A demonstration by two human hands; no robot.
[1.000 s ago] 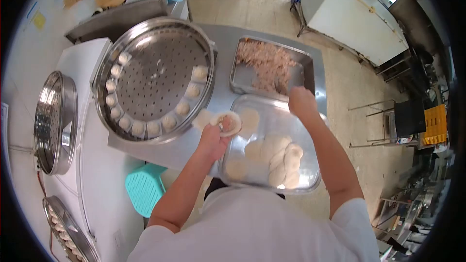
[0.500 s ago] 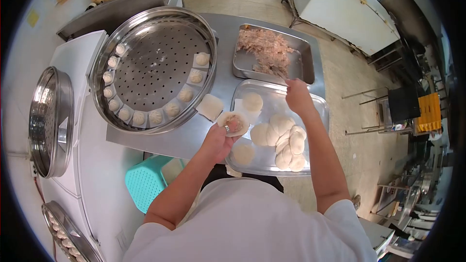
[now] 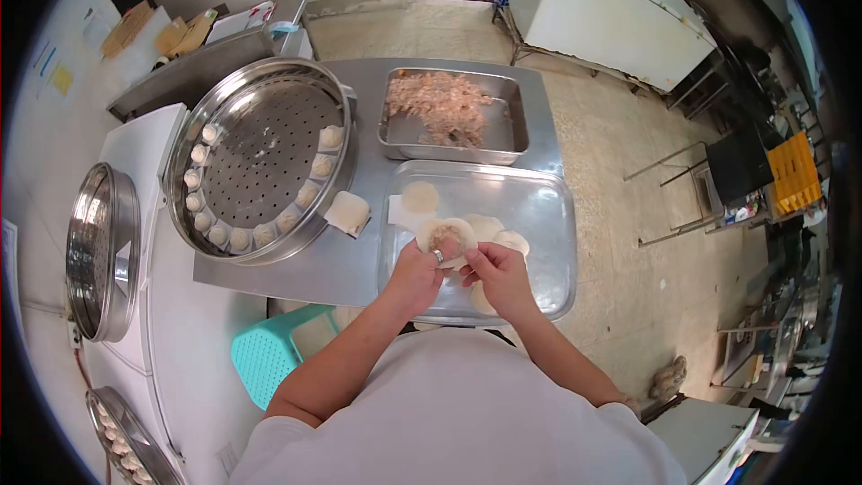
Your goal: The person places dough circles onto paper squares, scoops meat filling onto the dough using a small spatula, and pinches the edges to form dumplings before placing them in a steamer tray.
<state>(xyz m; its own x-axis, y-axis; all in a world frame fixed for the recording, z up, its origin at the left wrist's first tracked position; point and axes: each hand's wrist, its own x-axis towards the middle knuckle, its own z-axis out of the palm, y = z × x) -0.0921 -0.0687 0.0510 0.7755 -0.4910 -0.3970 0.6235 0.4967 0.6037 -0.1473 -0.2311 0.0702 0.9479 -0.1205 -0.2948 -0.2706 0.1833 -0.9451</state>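
Observation:
My left hand [image 3: 415, 278] cradles a round dough wrapper [image 3: 423, 236] with its thumb pressed onto the meat filling [image 3: 445, 235] in the middle. At the wrapper's right edge, the fingers of my right hand [image 3: 503, 280] pinch the dough. Both hands are over a shallow metal tray [image 3: 543, 224]. More flat dough rounds [image 3: 486, 227] lie on that tray, partly hidden behind my hands. One dough round [image 3: 419, 197] rests on white paper at the tray's left. Behind the tray, a deep metal pan [image 3: 509, 130] contains pink minced filling [image 3: 440, 103].
To the left stands a large perforated steamer [image 3: 269, 130] with several pleated buns [image 3: 264, 233] along its rim. A stack of paper squares [image 3: 347, 211] lies beside it. A turquoise plastic stool [image 3: 265, 355] is below the table; another steamer [image 3: 101, 251] stands far left.
My right hand has come from the filling pan to the wrapper and now pinches its edge. The wrapper holds more filling. The camera view has shifted.

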